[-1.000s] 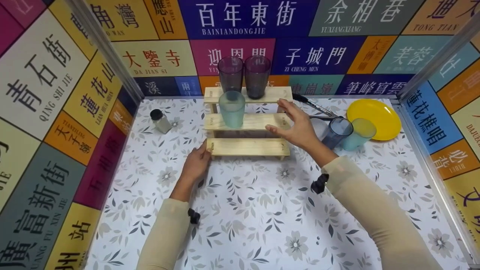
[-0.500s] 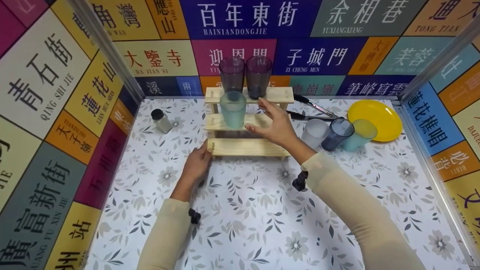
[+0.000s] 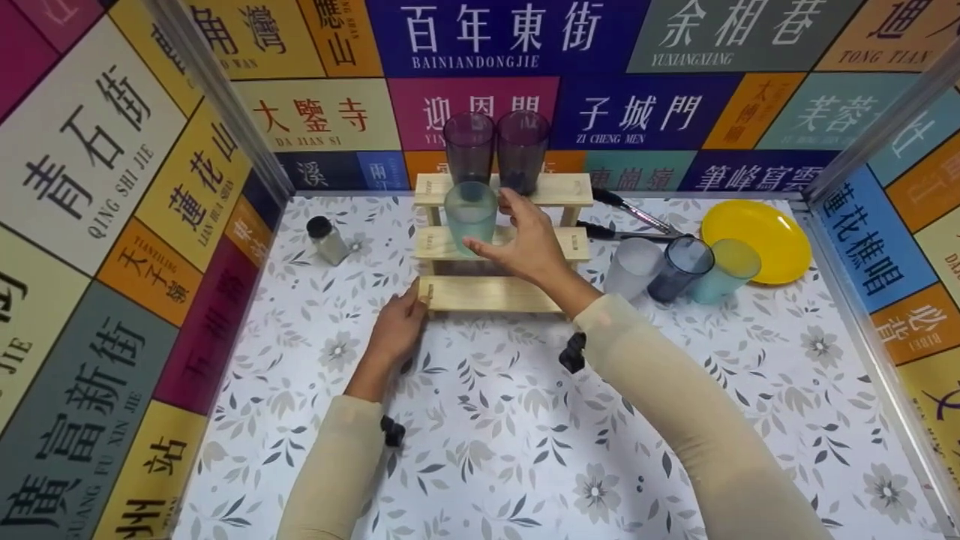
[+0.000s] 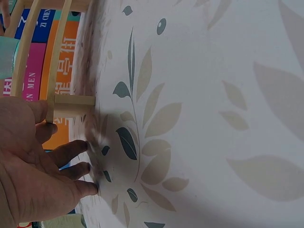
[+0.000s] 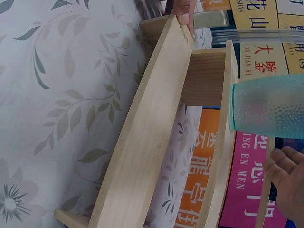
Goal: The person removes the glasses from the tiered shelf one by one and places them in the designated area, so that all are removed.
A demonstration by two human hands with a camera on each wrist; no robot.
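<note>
A three-step wooden rack (image 3: 495, 294) stands on the floral tabletop. At the left end of its lowest shelf, my left hand (image 3: 397, 326) pinches the board with thumb and index finger, the other fingers spread in the left wrist view. A teal cup (image 3: 469, 214) stands upright on the middle shelf. My right hand (image 3: 529, 244) is at the cup's right side, thumb in front and fingers behind. In the right wrist view, the fingers (image 5: 284, 164) show a gap to the cup. Two purple cups (image 3: 523, 146) stand on the top shelf behind.
To the right are a frosted clear cup (image 3: 634, 266), a blue-grey cup (image 3: 681, 268) and another teal cup (image 3: 726, 271), near a yellow plate (image 3: 780, 244). Black-handled utensils (image 3: 637, 234) lie behind them. A small black-capped bottle (image 3: 327, 241) is at left. Printed walls enclose the table.
My right hand has moved left, from the rack's right end across the middle shelf to the teal cup. My left hand stays on the lowest shelf's end.
</note>
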